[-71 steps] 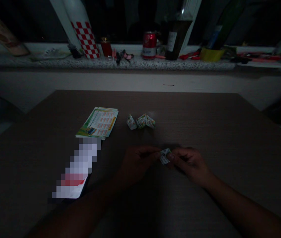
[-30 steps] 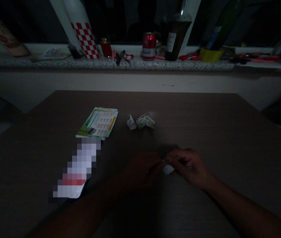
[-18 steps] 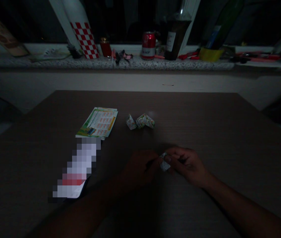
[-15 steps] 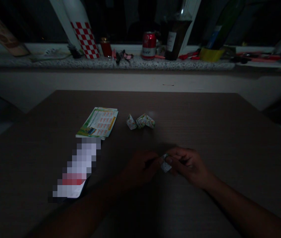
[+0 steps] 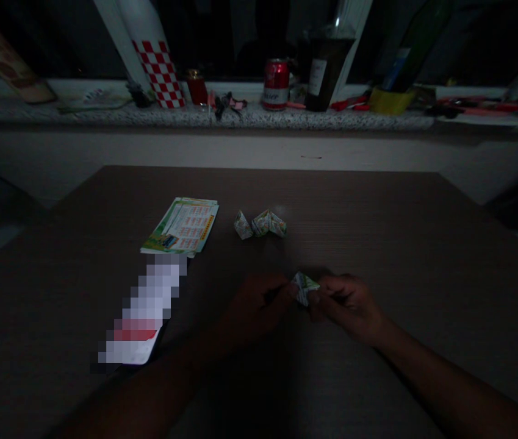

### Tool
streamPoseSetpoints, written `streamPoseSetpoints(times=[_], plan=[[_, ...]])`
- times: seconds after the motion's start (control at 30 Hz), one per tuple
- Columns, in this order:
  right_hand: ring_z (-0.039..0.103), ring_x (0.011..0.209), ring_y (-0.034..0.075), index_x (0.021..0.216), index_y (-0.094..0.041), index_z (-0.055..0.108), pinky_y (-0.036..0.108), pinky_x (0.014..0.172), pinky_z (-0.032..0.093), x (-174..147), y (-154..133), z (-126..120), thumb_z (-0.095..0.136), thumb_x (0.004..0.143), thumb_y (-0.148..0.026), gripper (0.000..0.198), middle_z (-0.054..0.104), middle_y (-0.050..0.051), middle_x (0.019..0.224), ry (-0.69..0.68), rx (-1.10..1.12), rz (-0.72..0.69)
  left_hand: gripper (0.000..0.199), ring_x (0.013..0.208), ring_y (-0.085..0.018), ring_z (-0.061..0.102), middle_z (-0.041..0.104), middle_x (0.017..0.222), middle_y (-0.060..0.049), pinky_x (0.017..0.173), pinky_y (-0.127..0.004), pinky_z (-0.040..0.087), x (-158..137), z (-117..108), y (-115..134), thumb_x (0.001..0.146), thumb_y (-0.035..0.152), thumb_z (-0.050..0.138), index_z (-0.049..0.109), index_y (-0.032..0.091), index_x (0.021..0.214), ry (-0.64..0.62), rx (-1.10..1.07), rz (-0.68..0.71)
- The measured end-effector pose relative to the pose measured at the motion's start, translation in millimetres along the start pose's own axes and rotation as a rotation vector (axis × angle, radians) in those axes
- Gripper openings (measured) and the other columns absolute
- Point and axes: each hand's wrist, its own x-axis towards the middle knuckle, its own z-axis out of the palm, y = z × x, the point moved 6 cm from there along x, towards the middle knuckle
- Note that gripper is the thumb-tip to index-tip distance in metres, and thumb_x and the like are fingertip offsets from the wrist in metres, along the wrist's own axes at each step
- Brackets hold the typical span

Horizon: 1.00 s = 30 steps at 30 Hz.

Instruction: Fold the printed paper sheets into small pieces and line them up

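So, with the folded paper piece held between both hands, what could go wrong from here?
The left hand and right hand pinch the small folded paper piece at its sides, so uneven pulling might tear or crumple it. The light is dim, so a crooked fold could be missed. The left forearm lies close to the smartphone and might nudge it.

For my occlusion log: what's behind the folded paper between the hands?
Behind the folded paper, shadowed tabletop shows, with more folded pieces farther back, leftward. The paper's far side is hidden, as are any fingertips of the left hand or right hand behind it.
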Motion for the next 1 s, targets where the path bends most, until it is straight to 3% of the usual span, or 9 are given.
streamPoseSetpoints(times=[0.2, 0.33, 0.47, 0.7, 1.0], plan=[[0.052, 0.047, 0.01, 0.063, -0.016, 0.058, 0.021, 0.047, 0.04, 0, 0, -2, 0.056, 0.087, -0.045, 0.038, 0.06, 0.001, 0.052, 0.068, 0.058, 0.013, 0.041, 0.049, -0.008, 0.043, 0.05, 0.055, 0.002, 0.047, -0.02, 0.028, -3, 10, -10, 0.091, 0.041, 0.047, 0.061, 0.013, 0.064, -0.147, -0.11, -0.087], [0.054, 0.05, 0.011, 0.069, -0.016, 0.059, 0.022, 0.049, 0.042, -1, 4, -1, 0.065, 0.083, -0.042, 0.03, 0.062, 0.001, 0.057, 0.089, 0.104, 0.034, 0.034, 0.05, -0.008, 0.041, 0.049, 0.054, 0.003, 0.047, -0.02, 0.027, -1, 7, -8, 0.089, 0.035, 0.052, 0.064, 0.013, 0.065, -0.082, -0.093, -0.072], [0.054, 0.051, 0.01, 0.071, -0.015, 0.06, 0.021, 0.049, 0.041, -1, 10, 1, 0.066, 0.082, -0.036, 0.025, 0.061, 0.001, 0.058, 0.08, 0.138, 0.063, 0.017, 0.058, -0.011, 0.051, 0.058, 0.062, 0.001, 0.053, -0.02, 0.036, 0, 1, -10, 0.08, 0.028, 0.063, 0.067, 0.013, 0.073, 0.031, -0.096, -0.135], [0.05, 0.05, 0.008, 0.075, -0.014, 0.063, 0.019, 0.047, 0.037, -1, 11, -1, 0.073, 0.076, -0.027, 0.016, 0.06, -0.001, 0.059, 0.133, 0.22, 0.082, 0.015, 0.061, -0.012, 0.057, 0.066, 0.067, -0.001, 0.055, -0.02, 0.04, 0, 3, -18, 0.075, 0.028, 0.068, 0.071, 0.013, 0.076, 0.008, -0.228, -0.261], [0.055, 0.051, 0.009, 0.072, -0.015, 0.062, 0.019, 0.05, 0.042, -1, 7, -1, 0.07, 0.079, -0.026, 0.016, 0.064, 0.001, 0.059, 0.121, 0.253, 0.05, 0.01, 0.06, -0.01, 0.057, 0.068, 0.066, -0.001, 0.054, -0.018, 0.039, 1, 1, -8, 0.077, 0.023, 0.069, 0.072, 0.014, 0.075, 0.019, -0.263, -0.19]])
